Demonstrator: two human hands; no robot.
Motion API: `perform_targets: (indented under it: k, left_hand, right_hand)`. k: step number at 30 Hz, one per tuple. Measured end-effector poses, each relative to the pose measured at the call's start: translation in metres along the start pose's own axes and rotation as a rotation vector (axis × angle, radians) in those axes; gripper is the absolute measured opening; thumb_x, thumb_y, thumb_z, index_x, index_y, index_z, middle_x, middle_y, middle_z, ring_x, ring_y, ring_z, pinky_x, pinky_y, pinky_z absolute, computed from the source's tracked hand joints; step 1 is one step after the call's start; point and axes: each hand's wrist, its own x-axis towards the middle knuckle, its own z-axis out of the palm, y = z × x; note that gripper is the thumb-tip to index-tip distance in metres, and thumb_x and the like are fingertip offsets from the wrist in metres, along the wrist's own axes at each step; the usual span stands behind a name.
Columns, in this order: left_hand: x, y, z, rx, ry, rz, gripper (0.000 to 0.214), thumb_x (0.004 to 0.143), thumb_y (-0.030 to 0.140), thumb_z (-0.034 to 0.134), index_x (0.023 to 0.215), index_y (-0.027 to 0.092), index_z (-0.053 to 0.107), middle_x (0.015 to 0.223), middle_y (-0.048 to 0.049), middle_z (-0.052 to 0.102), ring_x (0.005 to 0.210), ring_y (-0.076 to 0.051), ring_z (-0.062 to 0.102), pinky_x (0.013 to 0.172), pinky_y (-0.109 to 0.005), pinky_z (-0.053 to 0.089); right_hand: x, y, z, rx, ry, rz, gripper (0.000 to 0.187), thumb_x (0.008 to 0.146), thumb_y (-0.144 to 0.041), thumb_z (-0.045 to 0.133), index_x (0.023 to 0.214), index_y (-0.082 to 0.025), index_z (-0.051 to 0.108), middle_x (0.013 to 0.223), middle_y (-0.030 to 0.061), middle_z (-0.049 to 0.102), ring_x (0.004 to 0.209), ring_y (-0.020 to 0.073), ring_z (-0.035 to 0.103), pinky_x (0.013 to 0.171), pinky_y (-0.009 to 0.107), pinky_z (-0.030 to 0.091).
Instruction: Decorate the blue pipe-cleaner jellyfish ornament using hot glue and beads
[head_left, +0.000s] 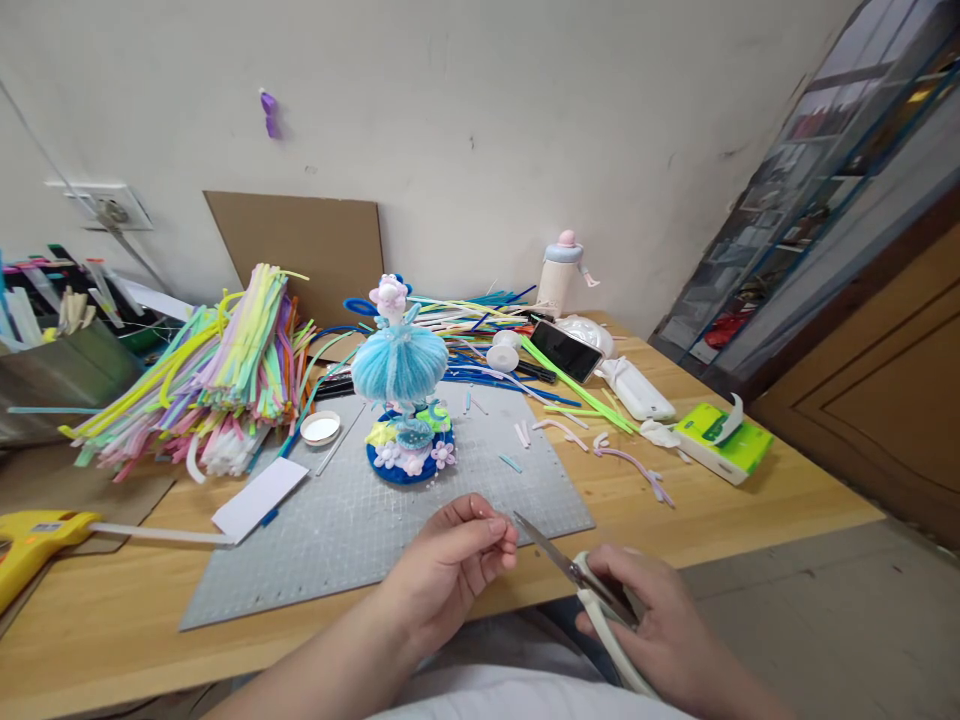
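My right hand (660, 620) grips a pair of scissors (564, 566) with pale handles, its blades pointing toward my left hand. Thumb and fingertips of my left hand (457, 555) are pinched together just left of the scissor tips; whatever sits between them is too small to make out. Beyond both hands, a blue figure in a puffy pipe-cleaner skirt (400, 365) stands on a round dark blue base (401, 474). Small flowers and a yellow star decorate that base. Short pipe-cleaner offcuts (510, 462) lie to its right on the grey cutting mat (315, 560).
A large bundle of pipe cleaners (247, 360) is at left, near a yellow glue gun (45, 540) and a white card (261, 498). Behind the mat are more pipe cleaners, a phone (566, 350) and a bottle (556, 275). A green tissue pack (724, 443) lies at right.
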Motion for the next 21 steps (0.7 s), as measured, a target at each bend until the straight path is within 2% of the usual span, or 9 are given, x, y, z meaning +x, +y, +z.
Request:
perform_targets:
  k: [8, 18, 21]
  left_hand:
    - [-0.0008, -0.0006, -0.0004, 0.002, 0.000, -0.004, 0.017, 0.070, 0.010, 0.070, 0.073, 0.014, 0.054, 0.067, -0.0025, 0.065, 0.060, -0.008, 0.060, 0.060, -0.017, 0.048]
    - [0.0005, -0.0013, -0.0033, -0.013, 0.031, -0.003, 0.017, 0.069, 0.011, 0.071, 0.074, 0.014, 0.055, 0.068, -0.0026, 0.065, 0.061, -0.008, 0.060, 0.061, -0.017, 0.049]
    - [-0.0014, 0.0011, -0.0069, 0.009, 0.044, 0.004, 0.018, 0.068, 0.012, 0.072, 0.074, 0.014, 0.055, 0.069, -0.0023, 0.065, 0.061, -0.008, 0.060, 0.062, -0.018, 0.048]
  right_hand:
    - [0.0000, 0.0038, 0.0013, -0.038, -0.008, -0.003, 0.022, 0.078, -0.041, 0.059, 0.072, -0.021, 0.053, 0.065, -0.0021, 0.055, 0.060, 0.0149, 0.049, 0.058, 0.026, 0.033]
    - [0.0008, 0.0045, 0.0053, 0.021, 0.008, 0.002, 0.026, 0.079, -0.043, 0.059, 0.068, -0.020, 0.053, 0.061, -0.0028, 0.054, 0.058, 0.0136, 0.047, 0.056, 0.025, 0.033]
    - [0.0068, 0.0080, 0.0016, 0.080, 0.044, 0.059, 0.027, 0.078, -0.046, 0.057, 0.069, -0.021, 0.055, 0.061, -0.0025, 0.057, 0.058, 0.0144, 0.049, 0.054, 0.024, 0.034]
